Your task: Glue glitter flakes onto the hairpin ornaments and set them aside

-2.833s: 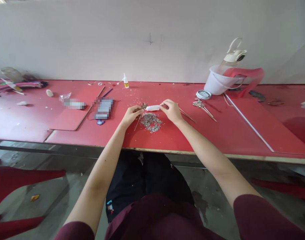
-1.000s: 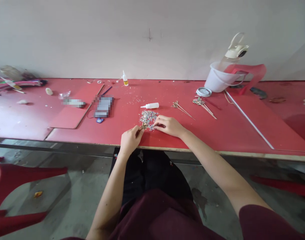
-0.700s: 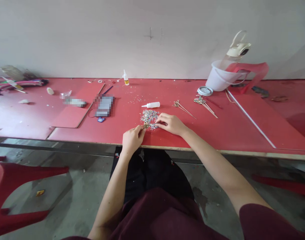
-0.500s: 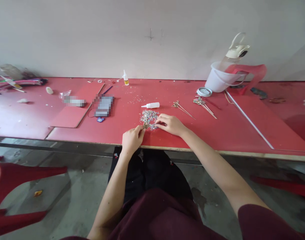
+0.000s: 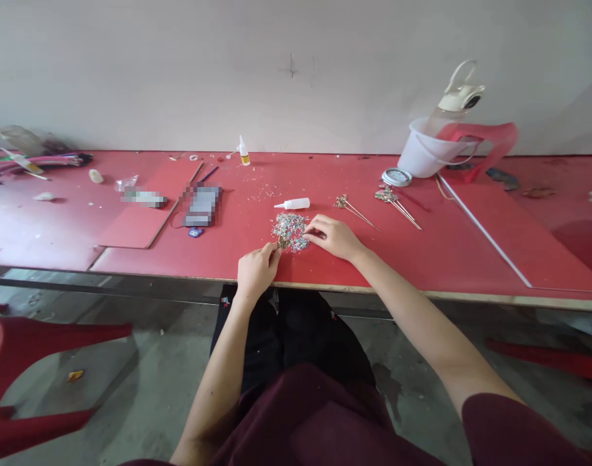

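Gold ornament (image 5: 282, 242) pinched by left fingers (image 5: 267, 250), right fingers' (image 5: 317, 226) hold unclear, one glittery pile (image 5: 289, 224)

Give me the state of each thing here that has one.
left hand: pinching a gold ornament
right hand: at the sparkly pile, hold unclear
sparkly pile: loose
squeeze bottle: lying on its side
yellow-labelled bottle: upright
bucket: standing, holding a drink bottle
drink bottle: leaning
gold pin: lying down

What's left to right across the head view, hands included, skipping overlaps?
White lump → small blue tag → left hand → glittery pile → right hand → white bucket.
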The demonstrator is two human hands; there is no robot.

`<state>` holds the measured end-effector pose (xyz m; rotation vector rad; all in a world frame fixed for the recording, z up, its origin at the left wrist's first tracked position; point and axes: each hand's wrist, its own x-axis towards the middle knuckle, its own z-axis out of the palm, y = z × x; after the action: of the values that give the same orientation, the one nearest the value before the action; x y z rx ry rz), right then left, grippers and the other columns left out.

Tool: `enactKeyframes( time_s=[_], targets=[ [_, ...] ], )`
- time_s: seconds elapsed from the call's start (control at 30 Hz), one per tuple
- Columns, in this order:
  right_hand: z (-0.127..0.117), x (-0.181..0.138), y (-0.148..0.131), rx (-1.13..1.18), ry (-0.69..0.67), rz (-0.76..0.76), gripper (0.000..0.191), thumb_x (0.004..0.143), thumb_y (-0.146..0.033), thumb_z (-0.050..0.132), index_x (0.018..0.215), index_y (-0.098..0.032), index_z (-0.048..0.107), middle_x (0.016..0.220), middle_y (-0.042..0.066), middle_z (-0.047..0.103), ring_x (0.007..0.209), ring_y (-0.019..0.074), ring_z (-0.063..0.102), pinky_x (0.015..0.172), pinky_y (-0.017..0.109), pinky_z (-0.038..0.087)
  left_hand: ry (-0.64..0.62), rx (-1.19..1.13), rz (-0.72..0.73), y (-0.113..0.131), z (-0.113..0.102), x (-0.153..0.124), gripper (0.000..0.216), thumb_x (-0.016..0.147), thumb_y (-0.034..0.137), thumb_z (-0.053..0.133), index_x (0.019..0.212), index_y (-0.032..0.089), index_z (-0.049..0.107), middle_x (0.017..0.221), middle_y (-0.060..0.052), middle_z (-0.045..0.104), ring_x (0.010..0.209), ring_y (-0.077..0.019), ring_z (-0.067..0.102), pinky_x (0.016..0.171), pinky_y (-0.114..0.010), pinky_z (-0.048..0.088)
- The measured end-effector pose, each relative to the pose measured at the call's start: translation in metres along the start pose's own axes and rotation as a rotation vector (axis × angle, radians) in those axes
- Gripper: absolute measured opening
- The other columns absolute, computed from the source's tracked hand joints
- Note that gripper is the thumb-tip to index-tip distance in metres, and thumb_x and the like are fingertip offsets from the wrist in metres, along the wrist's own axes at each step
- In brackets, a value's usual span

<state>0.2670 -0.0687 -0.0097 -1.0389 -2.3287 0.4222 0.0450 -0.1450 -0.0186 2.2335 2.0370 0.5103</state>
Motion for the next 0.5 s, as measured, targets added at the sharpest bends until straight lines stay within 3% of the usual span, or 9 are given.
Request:
enactKeyframes(
  time_s=[0.17, 0.33, 0.5],
  targets=[
    [-0.0015, 0.0, -0.002, 0.019, -0.126, -0.057, 0.021, 0.093, -0.039, 0.053, 0.094, -0.023, 0.066, 0.103, 0.005, 0.064, 0.083, 0.0171, 0.061, 0.076, 0.031, 0.045, 0.003, -0.026, -0.029, -0.0006, -0.0016, 0.001, 0.028, 0.099, 0.039, 0.039, 0.098, 0.022, 0.061, 0.08, -0.003, 0.071, 0.072, -0.0179, 0.065, 0.056, -0.024, 0.029],
    [-0.003, 0.0008, 0.0011, -0.03, -0.018, 0.039, 0.022, 0.093, -0.04, 0.052, 0.094, -0.022, 0.066, 0.099, 0.006, 0.063, 0.077, 0.0163, 0.059, 0.069, 0.03, 0.044, -0.015, -0.017, -0.072, 0.0, -0.0031, 0.0021, 0.028, 0.099, 0.039, 0.039, 0.098, 0.022, 0.061, 0.079, -0.004, 0.07, 0.072, -0.0185, 0.065, 0.056, -0.024, 0.029],
    [-0.006, 0.0003, -0.0016, 0.052, -0.143, -0.087, 0.018, 0.092, -0.037, 0.056, 0.095, -0.024, 0.067, 0.105, 0.005, 0.063, 0.086, 0.0166, 0.06, 0.077, 0.03, 0.045, -0.008, -0.032, -0.061, 0.0009, -0.0039, 0.0019, 0.028, 0.099, 0.039, 0.039, 0.098, 0.022, 0.061, 0.078, -0.004, 0.07, 0.072, -0.0184, 0.065, 0.057, -0.024, 0.029]
  ],
)
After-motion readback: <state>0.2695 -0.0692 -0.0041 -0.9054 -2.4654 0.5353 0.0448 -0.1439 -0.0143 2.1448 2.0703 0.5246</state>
